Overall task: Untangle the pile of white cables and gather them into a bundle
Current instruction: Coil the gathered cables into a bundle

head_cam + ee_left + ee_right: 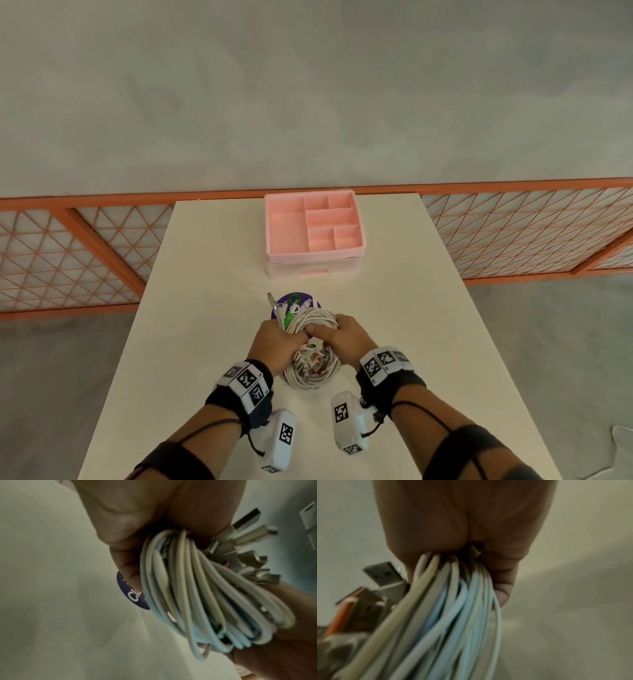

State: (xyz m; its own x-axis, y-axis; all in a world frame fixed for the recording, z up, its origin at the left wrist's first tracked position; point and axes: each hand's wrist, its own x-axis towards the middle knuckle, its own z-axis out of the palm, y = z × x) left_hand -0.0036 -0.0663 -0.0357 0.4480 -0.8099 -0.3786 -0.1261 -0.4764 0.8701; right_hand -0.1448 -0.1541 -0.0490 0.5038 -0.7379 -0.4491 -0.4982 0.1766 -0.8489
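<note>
A coil of white cables [313, 356] is held between both hands above the near middle of the white table [205, 274]. My left hand [275, 342] grips the coil's left side, fingers curled round the strands [180, 588]. My right hand [342, 337] grips the right side, its thumb lying over the top loops, strands [453, 608] running out of its fist. Metal USB plugs [308, 359] cluster in the coil's middle and show as plugs [248, 536] and a plug [383, 574] in the wrist views. More plug ends [274, 301] stick out at the far left.
A purple round disc [294, 303] with a green piece lies on the table just beyond the coil. A pink compartment tray [313, 222] sits on a pale drawer box at the table's far end. Orange mesh fencing [68, 253] runs behind the table.
</note>
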